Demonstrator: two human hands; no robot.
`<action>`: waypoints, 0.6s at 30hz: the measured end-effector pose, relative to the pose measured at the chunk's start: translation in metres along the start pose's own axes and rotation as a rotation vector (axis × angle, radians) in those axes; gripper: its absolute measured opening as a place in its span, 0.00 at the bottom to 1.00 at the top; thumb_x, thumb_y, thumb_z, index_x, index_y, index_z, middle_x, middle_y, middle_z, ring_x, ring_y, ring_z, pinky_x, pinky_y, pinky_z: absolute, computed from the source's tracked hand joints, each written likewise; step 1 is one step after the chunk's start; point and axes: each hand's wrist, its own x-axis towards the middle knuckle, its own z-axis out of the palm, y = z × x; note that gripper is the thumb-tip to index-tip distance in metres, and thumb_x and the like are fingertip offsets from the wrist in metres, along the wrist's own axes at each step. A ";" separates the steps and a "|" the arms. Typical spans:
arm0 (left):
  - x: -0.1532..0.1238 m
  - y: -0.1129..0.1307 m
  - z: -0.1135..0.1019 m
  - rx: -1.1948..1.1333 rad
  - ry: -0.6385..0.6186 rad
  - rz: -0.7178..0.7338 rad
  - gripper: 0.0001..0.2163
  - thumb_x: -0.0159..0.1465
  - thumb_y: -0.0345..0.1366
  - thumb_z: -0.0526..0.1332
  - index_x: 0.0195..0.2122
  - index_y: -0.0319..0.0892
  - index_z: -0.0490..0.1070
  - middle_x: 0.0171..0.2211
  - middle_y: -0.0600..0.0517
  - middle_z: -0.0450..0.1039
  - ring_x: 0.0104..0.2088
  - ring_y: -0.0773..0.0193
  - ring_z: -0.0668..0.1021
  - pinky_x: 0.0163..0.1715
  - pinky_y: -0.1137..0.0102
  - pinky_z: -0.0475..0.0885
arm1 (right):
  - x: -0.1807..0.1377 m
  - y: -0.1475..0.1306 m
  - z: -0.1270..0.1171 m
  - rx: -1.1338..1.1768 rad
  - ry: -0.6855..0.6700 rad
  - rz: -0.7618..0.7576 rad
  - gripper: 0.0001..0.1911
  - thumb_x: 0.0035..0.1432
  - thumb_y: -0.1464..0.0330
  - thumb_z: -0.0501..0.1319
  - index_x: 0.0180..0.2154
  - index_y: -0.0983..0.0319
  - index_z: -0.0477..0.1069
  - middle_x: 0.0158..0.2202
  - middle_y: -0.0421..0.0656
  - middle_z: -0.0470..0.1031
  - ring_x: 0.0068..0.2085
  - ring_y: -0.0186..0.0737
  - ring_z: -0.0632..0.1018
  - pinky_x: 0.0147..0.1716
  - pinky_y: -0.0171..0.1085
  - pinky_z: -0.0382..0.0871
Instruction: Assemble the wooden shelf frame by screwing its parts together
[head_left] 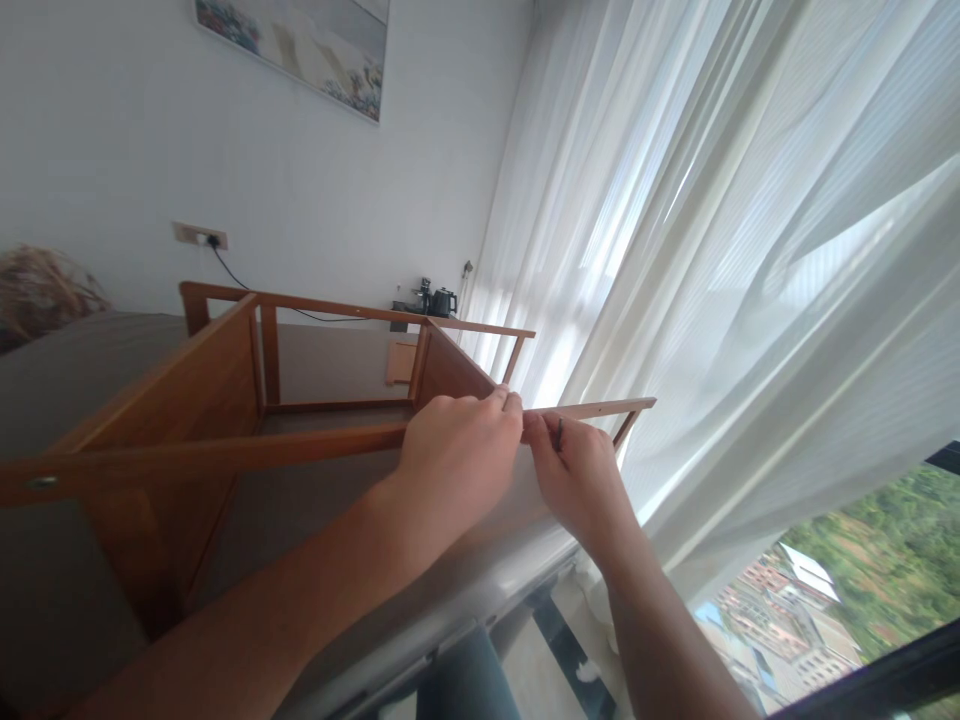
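A brown wooden rack (315, 450) lies on its side, with long rails and panels set across between them. My left hand (461, 445) is closed over the near rail, where a cross panel meets it. Close beside it, my right hand (581, 470) is closed in a pinch at the same rail. A small dark rod (559, 433) shows between its fingers, mostly hidden. The fingertips of both hands almost touch. At the left end of the near rail sits a round metal fitting (41, 483).
The rack rests on a grey covered surface (52, 375). White curtains (637, 200) hang at the right, by a window. A black kettle (444, 301) stands behind the rack. A wall socket (200, 236) has a black cable plugged in. Dried stalks (45, 290) lie at the left.
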 end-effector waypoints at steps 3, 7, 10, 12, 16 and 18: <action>0.000 0.000 -0.001 0.013 0.007 0.005 0.22 0.68 0.27 0.52 0.61 0.41 0.72 0.58 0.45 0.78 0.43 0.50 0.86 0.35 0.60 0.77 | 0.003 0.000 0.001 -0.018 0.022 -0.022 0.22 0.72 0.61 0.54 0.24 0.59 0.69 0.20 0.38 0.70 0.24 0.38 0.73 0.25 0.36 0.54; 0.000 0.000 -0.001 0.017 0.014 0.011 0.21 0.69 0.28 0.52 0.61 0.41 0.73 0.58 0.46 0.79 0.43 0.50 0.86 0.34 0.60 0.77 | 0.005 -0.002 -0.002 -0.088 0.056 -0.016 0.14 0.67 0.63 0.59 0.28 0.59 0.73 0.18 0.35 0.66 0.21 0.37 0.69 0.24 0.36 0.53; 0.000 -0.001 -0.002 0.014 -0.004 0.017 0.21 0.70 0.29 0.52 0.62 0.41 0.72 0.59 0.44 0.78 0.45 0.50 0.85 0.35 0.61 0.77 | 0.003 -0.003 -0.002 -0.151 0.058 -0.024 0.08 0.64 0.64 0.61 0.34 0.59 0.76 0.18 0.35 0.67 0.21 0.38 0.70 0.24 0.36 0.54; 0.000 -0.001 -0.002 0.017 -0.011 0.016 0.21 0.70 0.29 0.52 0.63 0.41 0.71 0.59 0.44 0.77 0.45 0.50 0.85 0.35 0.61 0.77 | 0.001 -0.004 -0.001 -0.205 0.089 -0.039 0.07 0.62 0.65 0.61 0.35 0.59 0.77 0.19 0.36 0.69 0.21 0.39 0.71 0.25 0.36 0.55; -0.002 -0.001 -0.002 0.045 -0.016 0.022 0.23 0.69 0.31 0.54 0.65 0.41 0.70 0.63 0.44 0.75 0.45 0.50 0.85 0.36 0.60 0.77 | -0.007 -0.003 -0.002 -0.240 0.209 -0.094 0.06 0.59 0.65 0.61 0.33 0.58 0.76 0.18 0.35 0.66 0.19 0.36 0.69 0.25 0.35 0.57; -0.003 -0.002 -0.001 0.061 -0.005 0.030 0.23 0.70 0.31 0.54 0.65 0.41 0.70 0.63 0.45 0.74 0.45 0.51 0.85 0.35 0.60 0.77 | -0.015 0.000 -0.007 -0.197 0.255 -0.099 0.06 0.58 0.65 0.62 0.31 0.58 0.75 0.16 0.32 0.61 0.17 0.33 0.64 0.23 0.34 0.56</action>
